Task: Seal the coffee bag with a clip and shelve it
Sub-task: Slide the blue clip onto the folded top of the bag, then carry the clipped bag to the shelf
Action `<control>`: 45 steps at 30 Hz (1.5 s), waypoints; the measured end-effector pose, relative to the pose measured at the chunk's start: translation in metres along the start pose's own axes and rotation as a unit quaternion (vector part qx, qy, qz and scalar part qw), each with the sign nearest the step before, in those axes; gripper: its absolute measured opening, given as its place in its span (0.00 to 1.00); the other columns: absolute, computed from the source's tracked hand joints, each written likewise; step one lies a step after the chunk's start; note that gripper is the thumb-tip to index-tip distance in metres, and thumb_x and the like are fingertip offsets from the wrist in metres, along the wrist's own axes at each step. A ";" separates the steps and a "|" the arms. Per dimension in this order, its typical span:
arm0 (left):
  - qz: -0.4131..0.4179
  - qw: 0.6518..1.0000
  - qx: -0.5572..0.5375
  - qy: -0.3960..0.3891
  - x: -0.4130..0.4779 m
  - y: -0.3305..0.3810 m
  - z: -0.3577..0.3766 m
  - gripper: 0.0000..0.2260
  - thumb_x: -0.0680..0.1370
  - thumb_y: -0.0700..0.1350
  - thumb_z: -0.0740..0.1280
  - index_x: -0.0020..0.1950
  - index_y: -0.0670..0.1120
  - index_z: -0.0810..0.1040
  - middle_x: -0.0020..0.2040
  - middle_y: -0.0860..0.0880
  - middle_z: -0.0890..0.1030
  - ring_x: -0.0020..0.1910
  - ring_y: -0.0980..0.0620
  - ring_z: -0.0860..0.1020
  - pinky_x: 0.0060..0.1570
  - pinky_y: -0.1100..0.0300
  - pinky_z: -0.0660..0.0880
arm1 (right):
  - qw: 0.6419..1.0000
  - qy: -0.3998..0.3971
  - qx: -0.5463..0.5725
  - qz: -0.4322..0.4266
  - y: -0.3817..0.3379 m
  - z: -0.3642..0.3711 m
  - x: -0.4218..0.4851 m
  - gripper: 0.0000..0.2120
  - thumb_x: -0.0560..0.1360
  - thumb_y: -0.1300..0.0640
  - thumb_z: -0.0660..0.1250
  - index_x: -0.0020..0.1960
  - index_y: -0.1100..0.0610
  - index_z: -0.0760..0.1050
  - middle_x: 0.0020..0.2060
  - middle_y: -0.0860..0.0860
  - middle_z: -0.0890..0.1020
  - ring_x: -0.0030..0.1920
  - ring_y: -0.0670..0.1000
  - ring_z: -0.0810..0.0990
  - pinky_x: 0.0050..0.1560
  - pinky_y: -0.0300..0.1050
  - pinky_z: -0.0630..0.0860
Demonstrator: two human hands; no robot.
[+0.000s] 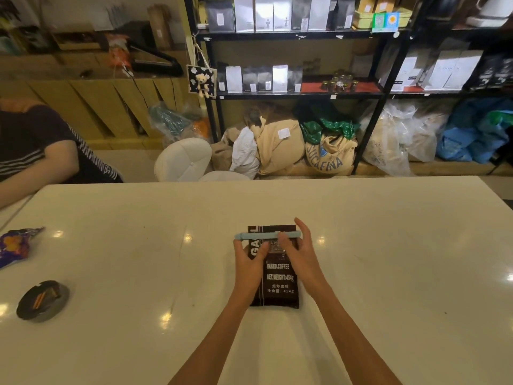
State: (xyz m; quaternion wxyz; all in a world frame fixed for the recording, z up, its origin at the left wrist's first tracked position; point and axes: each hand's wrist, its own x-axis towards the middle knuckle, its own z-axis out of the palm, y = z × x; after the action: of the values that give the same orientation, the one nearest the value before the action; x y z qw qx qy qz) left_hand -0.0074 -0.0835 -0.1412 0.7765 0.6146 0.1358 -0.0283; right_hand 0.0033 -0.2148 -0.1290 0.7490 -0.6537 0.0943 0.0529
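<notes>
One dark coffee bag [279, 276] lies flat on the white tabletop [388, 259], roughly midway between its left and right edges and nearer the near edge than the far one, its printed face up. One pale blue clip [266, 235] runs straight across the bag close to its far end, lying crosswise and reaching a little past the bag's left side. Both my hands are on it: my left hand [248, 262] rests on the bag's left side with the fingers curled and the thumb pressed up by the clip's left part, and my right hand [298, 252] sits at the clip's right part, thumb and fingers loosely pinched around it. Whether the clip is snapped closed I cannot tell. Toward the tabletop's left edge lie one purple snack wrapper [15, 244] and one dark round ashtray [41, 301]. Beyond the far edge stands a black shelf rack [299, 94] holding many bags.
</notes>
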 end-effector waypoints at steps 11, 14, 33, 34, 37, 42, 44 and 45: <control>0.029 0.992 0.115 -0.038 -0.017 0.008 -0.016 0.17 0.80 0.54 0.66 0.66 0.58 0.64 0.57 0.51 0.81 0.49 0.57 0.84 0.44 0.62 0.82 | 0.959 0.193 -0.187 -0.089 0.004 0.026 -0.004 0.20 0.81 0.39 0.52 0.50 0.51 0.77 0.39 0.46 0.84 0.36 0.35 0.82 0.31 0.28 0.76; 0.051 0.987 0.153 -0.009 -0.024 0.008 -0.029 0.13 0.81 0.54 0.64 0.63 0.57 0.65 0.54 0.56 0.80 0.47 0.64 0.83 0.40 0.67 0.80 | 0.978 0.130 -0.154 -0.060 -0.002 0.034 -0.007 0.23 0.79 0.35 0.50 0.53 0.48 0.77 0.41 0.46 0.85 0.37 0.39 0.84 0.35 0.33 0.79; 0.068 0.986 0.145 -0.038 -0.044 -0.011 0.041 0.10 0.84 0.53 0.56 0.61 0.50 0.69 0.49 0.54 0.81 0.42 0.65 0.83 0.35 0.69 0.79 | 0.990 -0.009 -0.121 0.072 -0.027 -0.059 -0.069 0.22 0.72 0.29 0.59 0.58 0.40 0.74 0.50 0.44 0.86 0.48 0.43 0.85 0.42 0.37 0.80; 0.071 0.986 0.140 -0.050 -0.050 -0.014 0.062 0.11 0.84 0.52 0.56 0.62 0.49 0.69 0.49 0.54 0.81 0.43 0.64 0.83 0.35 0.67 0.80 | 0.989 -0.003 -0.138 0.052 -0.031 -0.077 -0.077 0.23 0.70 0.31 0.65 0.60 0.41 0.72 0.53 0.46 0.85 0.49 0.42 0.85 0.43 0.37 0.80; 0.073 0.981 0.143 -0.107 -0.074 -0.028 0.144 0.11 0.84 0.52 0.57 0.63 0.50 0.69 0.51 0.53 0.82 0.44 0.61 0.84 0.38 0.64 0.82 | 0.990 0.074 -0.119 0.016 -0.042 -0.157 -0.109 0.26 0.68 0.37 0.70 0.63 0.43 0.70 0.55 0.46 0.83 0.48 0.41 0.85 0.40 0.33 0.80; 0.073 0.948 0.141 -0.276 -0.152 -0.069 0.315 0.08 0.82 0.55 0.58 0.59 0.56 0.71 0.52 0.52 0.84 0.48 0.55 0.85 0.43 0.58 0.84 | 0.973 0.224 -0.051 0.021 -0.043 -0.332 -0.205 0.28 0.64 0.36 0.72 0.61 0.40 0.72 0.52 0.43 0.84 0.49 0.45 0.85 0.44 0.41 0.83; 0.055 0.925 0.139 -0.350 -0.193 -0.094 0.385 0.09 0.82 0.55 0.59 0.60 0.55 0.71 0.53 0.51 0.83 0.49 0.53 0.85 0.44 0.58 0.84 | 0.953 0.301 -0.030 0.004 -0.043 -0.398 -0.252 0.25 0.61 0.34 0.72 0.56 0.36 0.73 0.47 0.40 0.86 0.45 0.43 0.86 0.37 0.36 0.81; 0.042 0.911 0.137 -0.387 -0.217 -0.107 0.420 0.09 0.83 0.54 0.59 0.62 0.55 0.71 0.54 0.51 0.83 0.50 0.54 0.85 0.44 0.59 0.83 | 0.939 0.343 -0.017 -0.007 -0.043 -0.430 -0.278 0.25 0.60 0.34 0.73 0.55 0.35 0.73 0.45 0.40 0.87 0.45 0.42 0.86 0.36 0.35 0.81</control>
State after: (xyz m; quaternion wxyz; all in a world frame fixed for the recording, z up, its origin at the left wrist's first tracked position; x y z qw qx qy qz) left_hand -0.1645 -0.5403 -0.1023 0.6771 0.6607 -0.2069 -0.2493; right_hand -0.2907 -0.6338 -0.0836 0.6600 -0.6457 0.3401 -0.1783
